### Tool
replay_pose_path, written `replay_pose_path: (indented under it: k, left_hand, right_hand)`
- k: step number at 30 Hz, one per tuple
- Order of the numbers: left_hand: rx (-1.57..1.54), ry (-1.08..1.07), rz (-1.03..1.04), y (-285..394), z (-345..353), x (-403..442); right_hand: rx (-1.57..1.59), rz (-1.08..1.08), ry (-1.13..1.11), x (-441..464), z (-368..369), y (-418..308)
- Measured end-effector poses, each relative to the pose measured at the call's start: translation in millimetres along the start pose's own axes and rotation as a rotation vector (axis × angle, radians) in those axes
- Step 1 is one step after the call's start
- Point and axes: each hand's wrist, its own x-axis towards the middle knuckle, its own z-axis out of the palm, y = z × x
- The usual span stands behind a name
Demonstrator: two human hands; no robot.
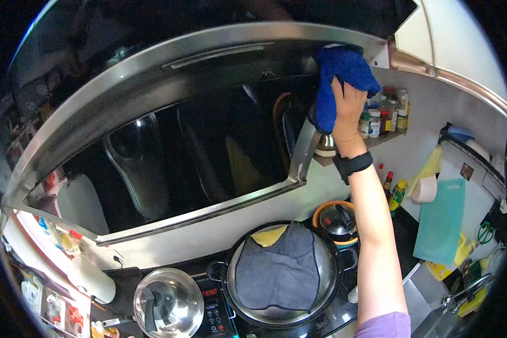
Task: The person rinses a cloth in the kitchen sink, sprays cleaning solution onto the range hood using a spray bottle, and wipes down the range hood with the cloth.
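Observation:
My right hand [348, 112] is raised and closed on a blue cloth [343, 73], which lies against the right end of the metal-framed range hood [208, 42]. A black band circles the wrist. The hood's dark glossy panel [208, 152] spreads to the left of the hand. Below it, a grey cloth [279, 270] and a yellow cloth [269, 236] lie over a large wide pan [328, 281] on the counter. My left hand is not in view.
A shelf with jars [374, 124] is just right of the hand. Bottles [397, 194] stand below it. A small lidded pot [337, 219], a steel pan with glass lid [169, 304] and an induction cooker [213, 315] sit on the counter. A green board [442, 219] hangs right.

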Motion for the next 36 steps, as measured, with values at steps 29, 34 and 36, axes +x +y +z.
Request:
replay_pose_path:
  k: [29, 34, 36]
  left_hand:
    - [0.041, -0.064, -0.026, -13, -38, 8]
    - [-0.015, -0.065, -0.011, -12, -57, 12]
    - [-0.022, -0.07, 0.005, -16, -70, 17]
  right_hand:
    - [0.158, 0.283, -1.052, -237, -47, -201]
    - [0.21, 0.208, -1.109, -196, -42, -298]
    - [0.271, 0.214, -1.17, -177, -40, -336]
